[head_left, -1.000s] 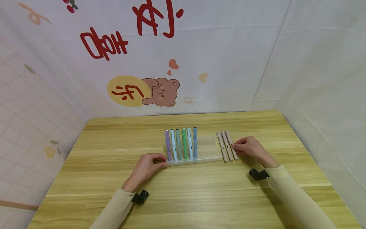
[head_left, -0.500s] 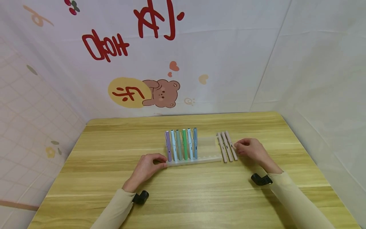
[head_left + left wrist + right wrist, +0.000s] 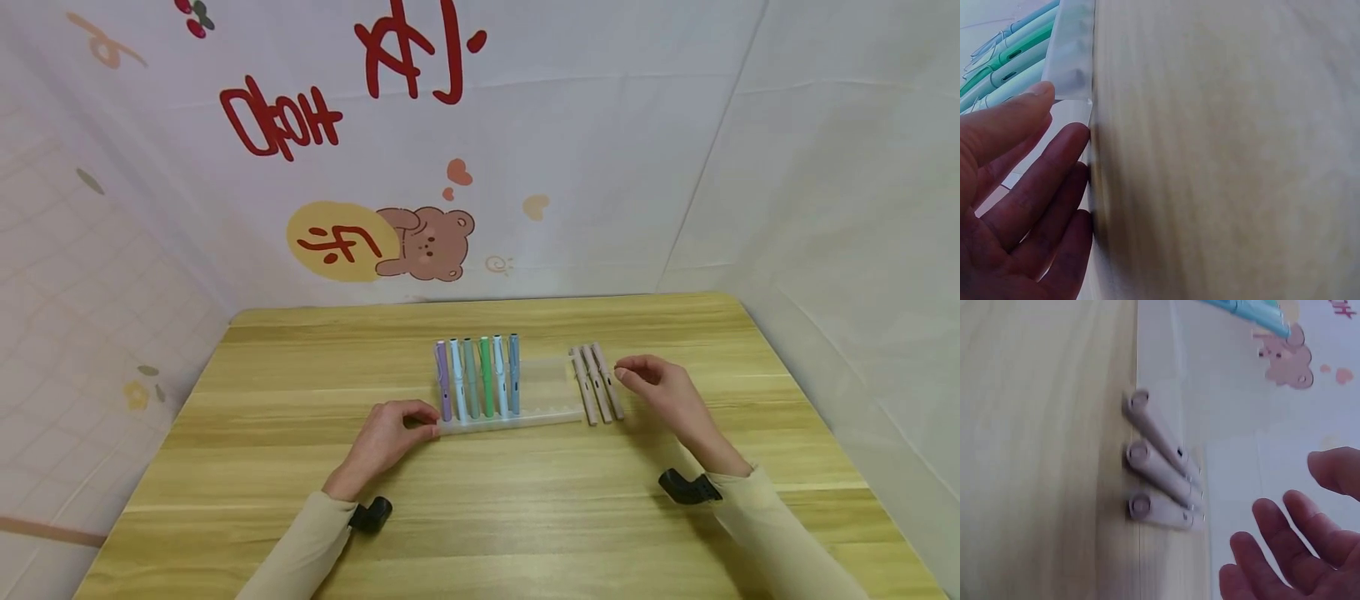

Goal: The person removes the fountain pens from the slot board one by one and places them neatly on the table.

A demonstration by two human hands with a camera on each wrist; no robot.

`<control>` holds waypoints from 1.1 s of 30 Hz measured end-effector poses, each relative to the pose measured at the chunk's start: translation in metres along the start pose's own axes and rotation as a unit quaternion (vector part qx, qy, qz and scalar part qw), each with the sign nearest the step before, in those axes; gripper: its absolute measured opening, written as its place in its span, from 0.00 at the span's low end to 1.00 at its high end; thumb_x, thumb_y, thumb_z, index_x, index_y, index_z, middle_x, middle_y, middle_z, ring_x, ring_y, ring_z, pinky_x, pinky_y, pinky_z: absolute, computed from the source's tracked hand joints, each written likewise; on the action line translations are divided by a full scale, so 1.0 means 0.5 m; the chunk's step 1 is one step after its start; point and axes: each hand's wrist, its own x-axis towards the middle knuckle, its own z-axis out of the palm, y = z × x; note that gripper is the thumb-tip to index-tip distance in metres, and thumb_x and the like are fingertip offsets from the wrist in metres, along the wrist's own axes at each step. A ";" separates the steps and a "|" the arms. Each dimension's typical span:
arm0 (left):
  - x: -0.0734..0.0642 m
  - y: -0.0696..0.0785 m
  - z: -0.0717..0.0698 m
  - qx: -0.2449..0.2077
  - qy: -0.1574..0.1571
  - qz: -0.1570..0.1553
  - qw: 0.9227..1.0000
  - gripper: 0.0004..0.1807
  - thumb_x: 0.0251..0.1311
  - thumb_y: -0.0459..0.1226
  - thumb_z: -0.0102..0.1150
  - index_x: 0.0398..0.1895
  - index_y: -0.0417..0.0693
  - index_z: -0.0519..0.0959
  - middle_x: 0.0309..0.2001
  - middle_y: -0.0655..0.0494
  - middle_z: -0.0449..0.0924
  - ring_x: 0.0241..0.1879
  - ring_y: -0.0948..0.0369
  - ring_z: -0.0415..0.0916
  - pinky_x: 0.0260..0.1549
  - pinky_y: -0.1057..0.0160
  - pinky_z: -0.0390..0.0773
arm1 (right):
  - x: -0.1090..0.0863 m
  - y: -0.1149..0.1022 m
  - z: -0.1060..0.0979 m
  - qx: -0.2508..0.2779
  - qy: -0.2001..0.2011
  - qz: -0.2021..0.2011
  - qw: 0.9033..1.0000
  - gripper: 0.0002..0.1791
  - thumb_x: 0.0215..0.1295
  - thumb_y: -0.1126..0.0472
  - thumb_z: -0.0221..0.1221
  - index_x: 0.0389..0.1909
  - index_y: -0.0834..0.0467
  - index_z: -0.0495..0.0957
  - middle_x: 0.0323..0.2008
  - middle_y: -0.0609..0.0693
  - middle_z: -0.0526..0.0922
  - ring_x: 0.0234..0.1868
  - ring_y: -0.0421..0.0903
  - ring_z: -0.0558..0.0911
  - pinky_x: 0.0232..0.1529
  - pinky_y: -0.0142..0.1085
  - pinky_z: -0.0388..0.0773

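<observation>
A clear pen rack (image 3: 547, 419) stands mid-table with several pens leaning in its left part: a purple pen (image 3: 444, 382), a green pen (image 3: 487, 377), a blue pen (image 3: 514, 375) and others in pale blue and grey-green. My left hand (image 3: 386, 437) pinches the rack's left end; the left wrist view shows the thumb against the clear edge (image 3: 1072, 53). Three pinkish-beige pens (image 3: 597, 385) lie side by side just right of the rack. Close to their right, my right hand (image 3: 666, 396) is raised off them, fingers relaxed and holding nothing, as the right wrist view confirms.
The wooden table (image 3: 510, 525) meets a white printed cloth backdrop (image 3: 600, 150) at its rear edge, with cloth on both sides. A black wrist camera (image 3: 370, 514) is strapped on the left wrist, another black camera (image 3: 684, 486) on the right.
My right hand has let go of the rightmost beige pen and drawn slightly right and up, its fingers loosening. The left hand stays at the rack's end; the pens have not moved.
</observation>
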 end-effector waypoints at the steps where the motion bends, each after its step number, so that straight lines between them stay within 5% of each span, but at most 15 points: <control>1: 0.000 0.000 0.000 0.000 0.000 0.000 1.000 0.05 0.61 0.37 0.74 0.40 0.52 0.89 0.39 0.63 0.88 0.44 0.61 0.83 0.49 0.52 0.80 | -0.002 -0.003 0.004 0.007 0.004 -0.007 1.000 0.25 0.77 0.47 0.58 0.60 0.63 0.79 0.56 0.60 0.84 0.59 0.57 0.81 0.52 0.32 0.76; 5: 0.001 -0.001 0.000 0.001 -0.002 0.006 1.000 0.05 0.61 0.36 0.74 0.40 0.51 0.89 0.39 0.63 0.89 0.44 0.61 0.83 0.50 0.52 0.80 | -0.008 -0.013 0.026 0.037 0.010 -0.035 0.999 0.22 0.77 0.49 0.59 0.60 0.61 0.80 0.56 0.58 0.84 0.58 0.51 0.82 0.49 0.22 0.75; 12: 0.002 -0.001 0.001 -0.001 -0.003 0.011 1.000 0.05 0.61 0.36 0.74 0.40 0.51 0.89 0.38 0.63 0.88 0.42 0.62 0.83 0.49 0.53 0.80 | -0.021 -0.031 0.062 0.071 -0.006 -0.071 0.995 0.20 0.78 0.48 0.58 0.61 0.56 0.80 0.58 0.55 0.83 0.54 0.34 0.81 0.50 0.25 0.76; 28: -0.001 -0.004 0.004 0.005 0.002 0.016 1.000 0.05 0.61 0.36 0.74 0.39 0.52 0.89 0.37 0.64 0.88 0.41 0.63 0.83 0.49 0.53 0.80 | -0.021 -0.073 0.157 0.099 -0.059 -0.108 0.987 0.19 0.75 0.52 0.62 0.60 0.58 0.80 0.58 0.57 0.84 0.59 0.52 0.83 0.55 0.34 0.80; 33: 0.001 -0.005 0.004 0.005 0.005 0.019 1.000 0.05 0.61 0.36 0.74 0.39 0.52 0.89 0.37 0.65 0.88 0.41 0.64 0.83 0.48 0.55 0.80 | -0.015 -0.079 0.176 0.103 -0.058 -0.118 0.986 0.20 0.75 0.56 0.63 0.62 0.61 0.79 0.59 0.57 0.83 0.61 0.56 0.82 0.59 0.44 0.79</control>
